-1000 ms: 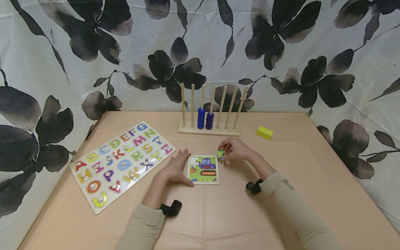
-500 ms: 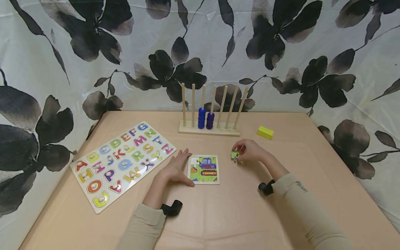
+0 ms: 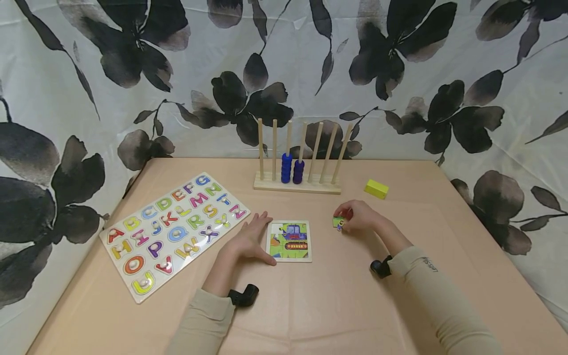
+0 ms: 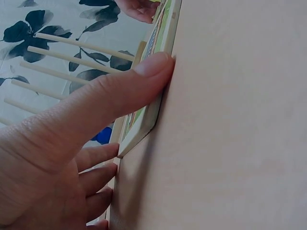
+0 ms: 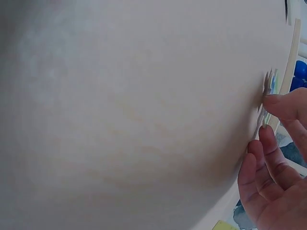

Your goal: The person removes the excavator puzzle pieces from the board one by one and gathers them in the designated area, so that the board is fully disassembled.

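A small square picture puzzle (image 3: 289, 240) with a blue and red tracked vehicle on green lies flat on the table. My left hand (image 3: 250, 242) is spread along its left side, thumb at the near corner and fingers at the far one. The left wrist view shows the thumb (image 4: 139, 79) touching the puzzle's pale edge (image 4: 144, 127). Right of the puzzle, my right hand (image 3: 360, 217) pinches a small green puzzle piece (image 3: 338, 223) with a purple patch, close to the tabletop. In the right wrist view the piece (image 5: 274, 84) shows edge-on between thumb and fingers, which partly hide it.
An alphabet board (image 3: 175, 231) lies slanted at the left. Behind the puzzle stands a wooden peg rack (image 3: 297, 186) with blue rings (image 3: 286, 168) and dark purple rings (image 3: 298, 171) on two pegs. A yellow block (image 3: 376, 188) sits at the back right of the table (image 3: 319, 305).
My right hand has moved right, away from the puzzle, carrying the pinched piece, and has slowed over the last half second. The left hand stays at the puzzle.
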A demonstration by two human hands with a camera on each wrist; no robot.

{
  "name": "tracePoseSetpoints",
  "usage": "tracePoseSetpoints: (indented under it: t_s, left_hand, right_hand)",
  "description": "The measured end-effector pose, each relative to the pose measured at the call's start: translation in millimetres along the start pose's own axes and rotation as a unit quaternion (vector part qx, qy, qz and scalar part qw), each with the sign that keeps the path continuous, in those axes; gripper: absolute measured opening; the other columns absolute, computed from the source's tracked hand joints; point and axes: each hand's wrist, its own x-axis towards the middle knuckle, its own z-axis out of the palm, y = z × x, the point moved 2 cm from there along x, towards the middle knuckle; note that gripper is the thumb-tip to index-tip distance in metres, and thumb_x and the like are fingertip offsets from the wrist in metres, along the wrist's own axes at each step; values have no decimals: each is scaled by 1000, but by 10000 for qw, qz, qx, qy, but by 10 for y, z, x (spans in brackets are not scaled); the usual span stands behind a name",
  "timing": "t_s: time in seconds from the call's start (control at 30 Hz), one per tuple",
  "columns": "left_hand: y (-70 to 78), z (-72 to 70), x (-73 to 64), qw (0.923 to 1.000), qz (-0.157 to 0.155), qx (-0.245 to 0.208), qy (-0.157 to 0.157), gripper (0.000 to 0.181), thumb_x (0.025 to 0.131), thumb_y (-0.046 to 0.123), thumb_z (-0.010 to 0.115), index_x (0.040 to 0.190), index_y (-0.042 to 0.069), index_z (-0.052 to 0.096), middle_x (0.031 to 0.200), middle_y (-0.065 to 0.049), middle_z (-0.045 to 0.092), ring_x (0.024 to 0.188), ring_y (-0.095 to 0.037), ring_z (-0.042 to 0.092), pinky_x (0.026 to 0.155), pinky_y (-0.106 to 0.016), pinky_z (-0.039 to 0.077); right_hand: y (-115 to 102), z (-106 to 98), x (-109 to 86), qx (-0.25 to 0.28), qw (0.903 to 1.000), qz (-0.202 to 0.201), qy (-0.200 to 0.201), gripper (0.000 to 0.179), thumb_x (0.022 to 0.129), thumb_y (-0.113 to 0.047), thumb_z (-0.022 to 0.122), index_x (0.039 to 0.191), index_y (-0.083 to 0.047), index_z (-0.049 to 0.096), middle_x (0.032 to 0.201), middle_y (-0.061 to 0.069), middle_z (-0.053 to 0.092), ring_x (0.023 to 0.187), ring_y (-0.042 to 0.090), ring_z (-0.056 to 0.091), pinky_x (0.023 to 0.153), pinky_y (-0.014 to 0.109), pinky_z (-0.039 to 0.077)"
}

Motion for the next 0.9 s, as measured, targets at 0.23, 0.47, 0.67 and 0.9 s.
tracePoseSetpoints:
  t_s: [0.23,0.47,0.67,0.9]
  left_hand:
    - [2,-3,6,9999,32,89,-63,112,52,39,87,141,4,29,151,-17,13,138,-33,6,110,-51,5]
    - [5,-8,5,9999,38,94,-63,113,52,39,87,141,3,29,150,-17,14,138,-34,5,110,-51,5]
    - [-4,-9,3,9999,-4,135,-52,112,52,39,87,141,4,29,151,-15,14,138,-32,6,110,-50,5]
    - [-6,0,12,10000,15,87,-41,112,52,39,88,140,3,29,150,-17,15,138,-34,7,110,-51,6]
  right_hand:
    - [2,-3,-5,33,10000,2,-26,34,67,0,73,100,-4,66,90,9,57,79,23,48,68,28,44]
    - [-24,2,-16,17,9996,-251,152,32,69,-4,73,100,-3,66,88,9,58,77,22,49,67,29,44]
    - [-92,58,12,254,9985,-411,253,34,72,-10,75,103,-2,65,89,10,58,77,22,49,67,28,44]
    - [-297,149,63,511,9961,-672,244,33,73,-6,73,104,1,64,86,12,57,72,19,49,59,26,44]
